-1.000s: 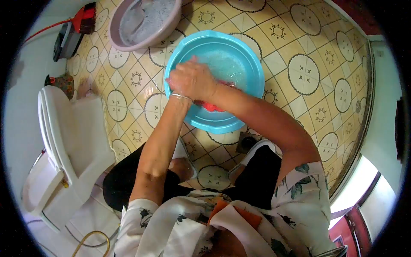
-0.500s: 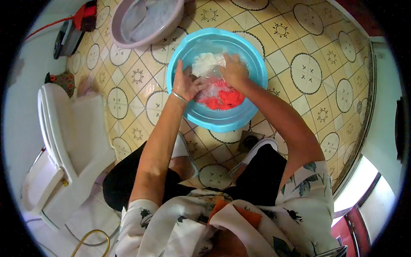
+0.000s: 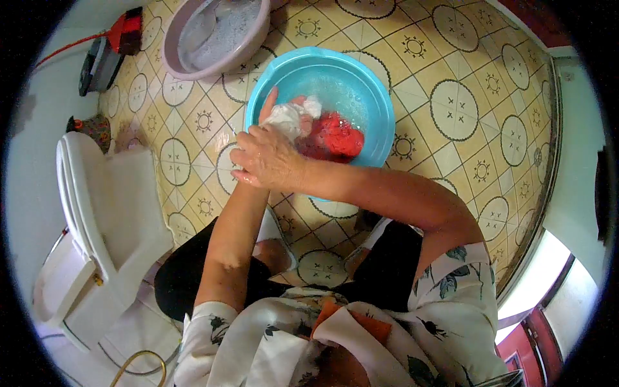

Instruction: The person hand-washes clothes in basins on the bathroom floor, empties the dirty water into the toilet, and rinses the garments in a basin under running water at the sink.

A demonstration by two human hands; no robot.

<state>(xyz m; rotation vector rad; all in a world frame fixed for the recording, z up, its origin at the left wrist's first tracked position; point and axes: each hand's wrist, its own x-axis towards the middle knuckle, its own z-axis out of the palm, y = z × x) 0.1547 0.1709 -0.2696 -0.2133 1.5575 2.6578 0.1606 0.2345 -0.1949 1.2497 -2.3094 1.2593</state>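
A light blue basin (image 3: 382, 138) of water stands on the floor in front of me. Over its left side, my left hand (image 3: 269, 103) holds a wet, bunched white cloth (image 3: 287, 121), with fingers showing around it. My right hand (image 3: 267, 158) crosses over and wraps round my left wrist, hiding the bracelet there. Beside the white cloth, a red cloth (image 3: 342, 137) lies partly under water, touched by neither hand.
A pink basin (image 3: 248, 48) of sudsy water stands at the upper left. Left of me are a white toilet (image 3: 132, 206), a hose (image 3: 138, 351), and a red broom (image 3: 126, 32) by a dustpan (image 3: 103, 64). Patterned tiles (image 3: 454, 109) cover the floor.
My right hand has left the white cloth and moved left and toward me onto my left wrist. The white cloth has shifted left into my left hand.
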